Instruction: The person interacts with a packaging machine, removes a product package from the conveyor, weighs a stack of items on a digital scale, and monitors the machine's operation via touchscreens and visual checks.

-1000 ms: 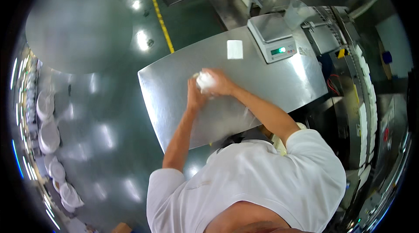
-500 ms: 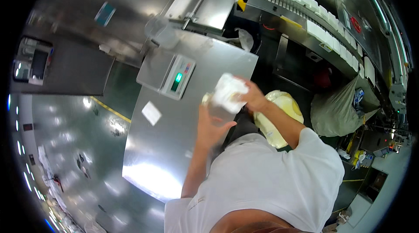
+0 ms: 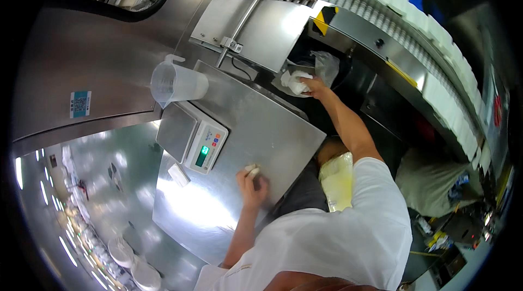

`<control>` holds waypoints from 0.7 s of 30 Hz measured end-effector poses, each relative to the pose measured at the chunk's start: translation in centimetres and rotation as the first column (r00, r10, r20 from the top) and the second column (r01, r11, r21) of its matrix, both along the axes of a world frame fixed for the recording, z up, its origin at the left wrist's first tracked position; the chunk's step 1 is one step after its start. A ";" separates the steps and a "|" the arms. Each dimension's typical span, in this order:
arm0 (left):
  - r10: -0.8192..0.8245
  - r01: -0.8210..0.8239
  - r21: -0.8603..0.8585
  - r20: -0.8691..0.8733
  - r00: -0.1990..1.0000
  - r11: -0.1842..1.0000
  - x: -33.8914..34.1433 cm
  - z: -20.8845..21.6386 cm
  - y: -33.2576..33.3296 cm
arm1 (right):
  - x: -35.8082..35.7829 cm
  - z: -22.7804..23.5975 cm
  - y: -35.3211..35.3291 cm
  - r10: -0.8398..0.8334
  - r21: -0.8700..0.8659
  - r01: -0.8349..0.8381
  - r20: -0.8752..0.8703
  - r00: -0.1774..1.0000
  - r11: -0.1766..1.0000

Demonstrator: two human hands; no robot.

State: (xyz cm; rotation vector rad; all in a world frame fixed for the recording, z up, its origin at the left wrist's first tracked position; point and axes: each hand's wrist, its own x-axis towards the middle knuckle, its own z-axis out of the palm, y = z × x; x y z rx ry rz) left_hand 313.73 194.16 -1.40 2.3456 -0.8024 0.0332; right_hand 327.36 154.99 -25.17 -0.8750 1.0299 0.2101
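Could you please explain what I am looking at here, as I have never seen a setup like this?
Certainly. There is no robot: these are a person's bare hands, seen from above by a fisheye camera worn on the head, which is why straight edges bend. On the metal table are a digital scale, a clear measuring jug beside it and a flat white piece. The left hand, above the table, has a small pale piece at its fingers. The right hand reaches past the table's edge, holding something white and crumpled near a clear plastic bag.
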 end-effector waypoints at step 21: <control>-0.018 -0.117 -0.448 -0.287 0.958 0.886 -12.1 3.9 12.0 | -13.4 15.6 1.9 -0.015 -0.706 0.504 0.574 0.819 0.497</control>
